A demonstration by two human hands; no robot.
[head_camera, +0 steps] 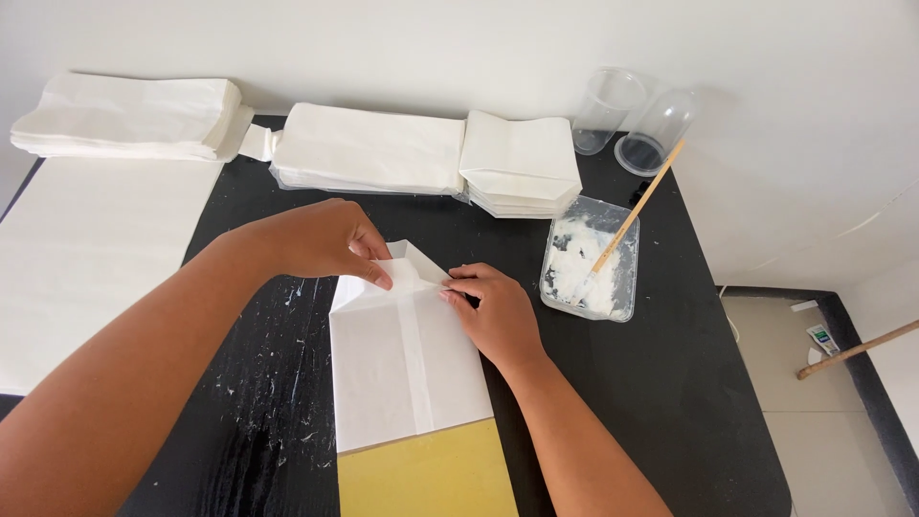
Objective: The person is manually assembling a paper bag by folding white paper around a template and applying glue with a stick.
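Observation:
A white paper bag [402, 369] lies flat on the black table [670, 383], its far end folded open into flaps. My left hand [321, 239] presses a fingertip on the left flap of that fold. My right hand [493, 311] holds down the right edge of the fold with its fingertips. A central seam strip runs down the bag. The bag's near end rests on a yellow board [431, 474].
Stacks of folded white bags [369, 148] [522, 163] [124, 115] line the far edge. A clear tray of white paste [589, 268] with a wooden-handled brush [637, 206] sits right of the bag, two clear plastic cups [632, 120] behind it. A large white sheet [86, 249] lies left.

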